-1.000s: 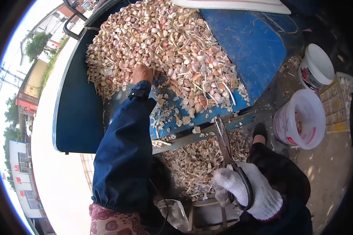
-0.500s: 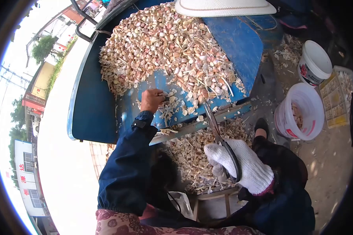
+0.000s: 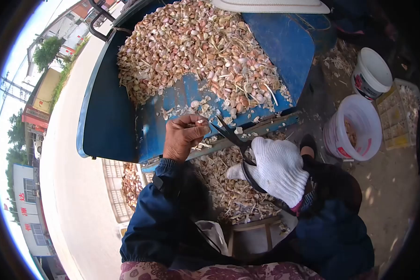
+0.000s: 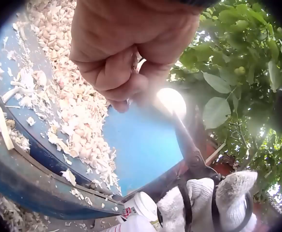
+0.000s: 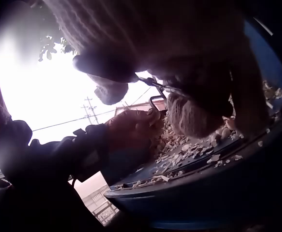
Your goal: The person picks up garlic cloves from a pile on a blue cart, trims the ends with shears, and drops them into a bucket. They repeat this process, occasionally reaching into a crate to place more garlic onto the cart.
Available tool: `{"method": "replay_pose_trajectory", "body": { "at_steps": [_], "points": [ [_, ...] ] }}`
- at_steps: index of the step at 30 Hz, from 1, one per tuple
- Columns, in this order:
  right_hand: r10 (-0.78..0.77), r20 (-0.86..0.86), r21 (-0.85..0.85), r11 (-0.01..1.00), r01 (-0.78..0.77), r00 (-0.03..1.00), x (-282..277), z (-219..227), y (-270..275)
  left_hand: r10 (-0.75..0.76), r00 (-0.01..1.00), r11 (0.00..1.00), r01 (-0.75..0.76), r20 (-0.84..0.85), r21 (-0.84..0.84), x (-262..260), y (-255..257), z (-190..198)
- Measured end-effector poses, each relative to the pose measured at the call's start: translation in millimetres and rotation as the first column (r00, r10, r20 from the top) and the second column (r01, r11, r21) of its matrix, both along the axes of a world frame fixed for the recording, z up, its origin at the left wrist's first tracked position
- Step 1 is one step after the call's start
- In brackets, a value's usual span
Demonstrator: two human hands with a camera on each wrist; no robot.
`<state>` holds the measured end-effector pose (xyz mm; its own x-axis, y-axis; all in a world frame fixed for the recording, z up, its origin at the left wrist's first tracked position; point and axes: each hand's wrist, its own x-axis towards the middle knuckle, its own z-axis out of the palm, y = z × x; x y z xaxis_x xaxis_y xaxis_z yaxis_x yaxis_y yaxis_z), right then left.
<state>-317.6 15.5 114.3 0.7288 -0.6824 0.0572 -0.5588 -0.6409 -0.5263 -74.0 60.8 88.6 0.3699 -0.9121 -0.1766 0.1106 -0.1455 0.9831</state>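
Note:
My bare left hand pinches a small garlic clove between thumb and fingers, above the front lip of a blue metal bin. In my right hand, which wears a white knit glove, I hold dark-handled scissors by their loops. The blades stand apart, their tips close to the clove. From the left wrist view, the scissors point up toward the pinching fingers, and the clove is mostly hidden by them. Beyond both hands a big heap of garlic cloves fills the bin.
Dry skins and stem trimmings lie below the bin's lip. On the right stand a translucent bucket and a white bucket, beside a yellow crate. A white hat brim shows at the far edge.
My left hand has come back from the heap toward me, now with a clove in its fingers. The scissors have swung left to meet it, and their blades have spread.

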Motion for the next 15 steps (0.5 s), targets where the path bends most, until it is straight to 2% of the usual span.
{"method": "replay_pose_trajectory", "body": {
  "at_steps": [1,3,5,7,9,12,15],
  "points": [
    [0.038,-0.009,-0.051,0.998,-0.039,0.999,1,1,-1,0.000,1.000,1.000,0.000,-0.006,0.003,-3,5,6],
    [0.034,0.016,-0.047,0.998,-0.033,0.999,0,3,-1,-0.103,0.990,0.995,0.101,-0.099,-0.022,-10,12,17],
    [0.113,-0.009,-0.128,0.985,-0.113,0.994,0,7,-1,-0.109,0.988,0.994,0.106,-0.107,-0.026,-15,16,23],
    [0.130,-0.026,-0.118,0.984,-0.132,0.991,0,6,0,-0.179,0.982,0.983,0.181,-0.059,0.031,-18,19,30],
    [0.107,-0.115,-0.129,0.984,-0.121,0.988,1,6,1,-0.174,0.984,0.983,0.176,-0.032,0.044,-19,20,33],
    [0.108,-0.049,-0.189,0.975,-0.116,0.993,0,5,2,-0.188,0.982,0.981,0.186,0.037,0.050,-17,21,32],
    [0.106,-0.030,-0.167,0.980,-0.110,0.994,-3,7,4,-0.202,0.974,0.978,0.195,0.098,0.078,-17,21,30]
  ]
}}
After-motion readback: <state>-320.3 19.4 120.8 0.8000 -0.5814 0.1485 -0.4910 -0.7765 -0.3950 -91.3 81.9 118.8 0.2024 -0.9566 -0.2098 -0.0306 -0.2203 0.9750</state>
